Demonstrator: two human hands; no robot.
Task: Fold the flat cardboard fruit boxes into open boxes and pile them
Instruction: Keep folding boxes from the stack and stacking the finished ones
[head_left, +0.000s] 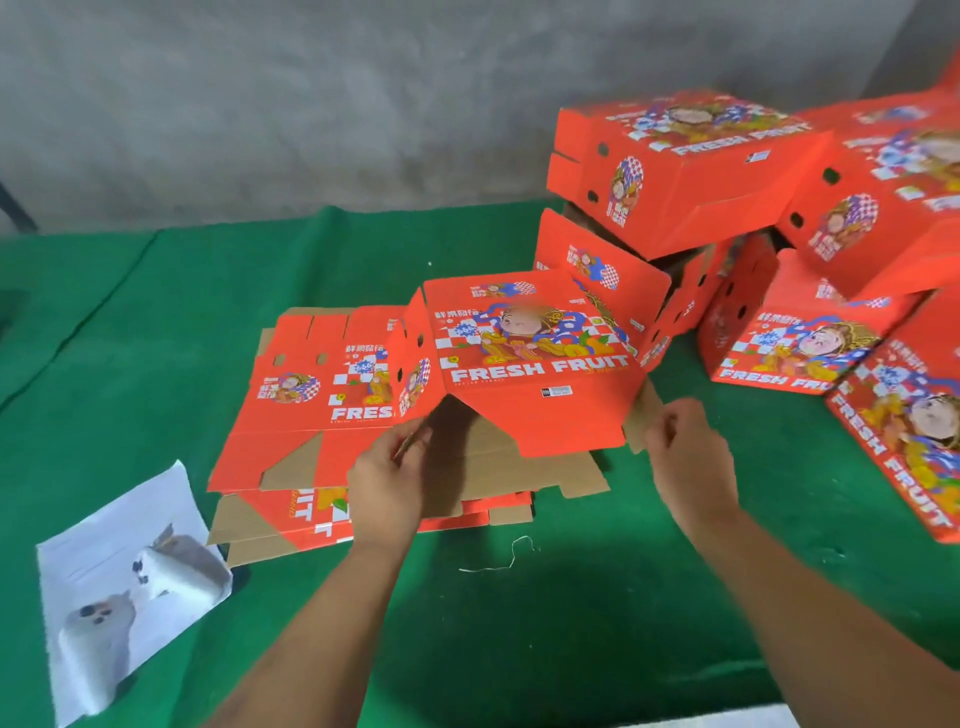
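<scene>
A red "FRESH FRUIT" cardboard box (524, 358), half opened, stands raised over a stack of flat red boxes (306, 410) at the middle of the green table. My left hand (387, 478) grips a brown flap at the box's lower left edge. At its lower right corner, my right hand (685, 457) pinches another brown flap. Several folded red boxes (691, 161) are piled at the right, tilted against each other.
A green cloth (130, 322) covers the table. A white sheet with grey pictures (130, 587) lies at the front left. A short piece of string (506, 558) lies in front of the flat stack. A grey wall stands behind.
</scene>
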